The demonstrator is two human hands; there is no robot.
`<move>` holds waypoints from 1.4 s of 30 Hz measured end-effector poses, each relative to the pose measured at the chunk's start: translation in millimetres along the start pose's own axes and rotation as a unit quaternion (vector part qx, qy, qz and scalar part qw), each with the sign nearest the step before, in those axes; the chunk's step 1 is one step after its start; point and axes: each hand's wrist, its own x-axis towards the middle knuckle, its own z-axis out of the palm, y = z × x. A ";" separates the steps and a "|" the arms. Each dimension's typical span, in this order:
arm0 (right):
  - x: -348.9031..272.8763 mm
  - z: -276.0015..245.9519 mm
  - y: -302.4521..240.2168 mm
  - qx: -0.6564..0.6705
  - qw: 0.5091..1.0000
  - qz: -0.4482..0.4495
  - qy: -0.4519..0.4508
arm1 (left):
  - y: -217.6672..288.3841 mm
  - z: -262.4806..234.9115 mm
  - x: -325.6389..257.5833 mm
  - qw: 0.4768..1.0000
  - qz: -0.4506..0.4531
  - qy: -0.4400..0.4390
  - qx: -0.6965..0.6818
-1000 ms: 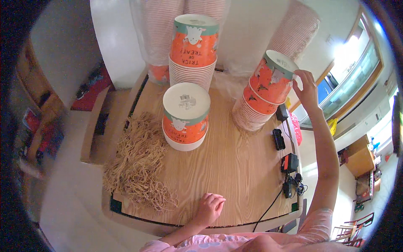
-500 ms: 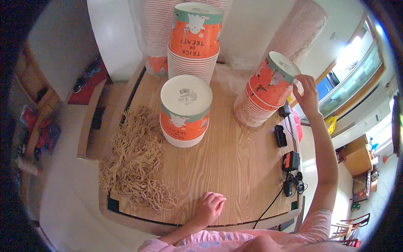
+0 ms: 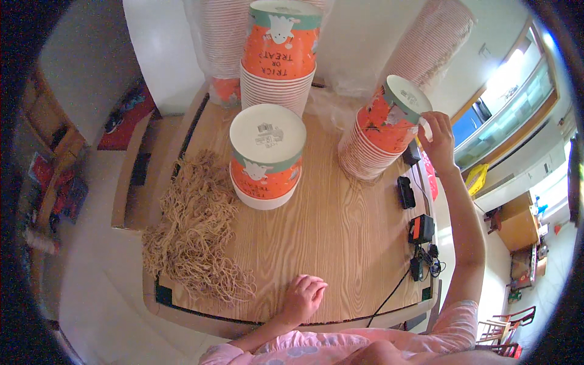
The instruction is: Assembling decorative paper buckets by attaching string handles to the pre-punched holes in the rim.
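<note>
My right hand [image 3: 439,141] is raised at the right side of the table, thumb and fingers closed at the base rim of an upside-down orange paper bucket [image 3: 383,120]. That bucket tops a leaning stack of nested buckets [image 3: 362,156], and a thin dark cord runs across its side. My left hand [image 3: 304,298] rests near the table's front edge, fingers curled in with nothing visible in them. In the middle stands another upside-down orange bucket [image 3: 265,182] with a green band and a ghost figure. A heap of tan twine cords [image 3: 198,237] lies left of it.
A tall bucket stack [image 3: 277,85] stands behind the middle bucket. Plastic-wrapped stacks [image 3: 426,45] rise at the back. Along the wooden table's [image 3: 322,243] right edge lie a black adapter [image 3: 421,229], cables and a small black object [image 3: 406,192]. A cardboard box [image 3: 140,176] is at the left.
The topmost right-hand bucket has settled slightly lower onto its stack, with my right hand moving left and down along with it. My left hand stays in place. The view has shifted slightly.
</note>
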 end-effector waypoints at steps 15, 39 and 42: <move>-16.6 -14.7 -17.2 -0.032 0.996 0.003 -0.079 | 5.2 -8.3 -1.7 1.000 0.009 0.003 -0.008; -45.4 169.8 -197.9 0.621 0.612 0.445 -0.202 | -125.6 -184.5 171.2 0.892 -0.380 0.132 -0.207; -45.6 173.9 -195.9 0.603 0.629 0.448 -0.201 | -132.8 -184.3 172.1 0.859 -0.407 0.155 -0.269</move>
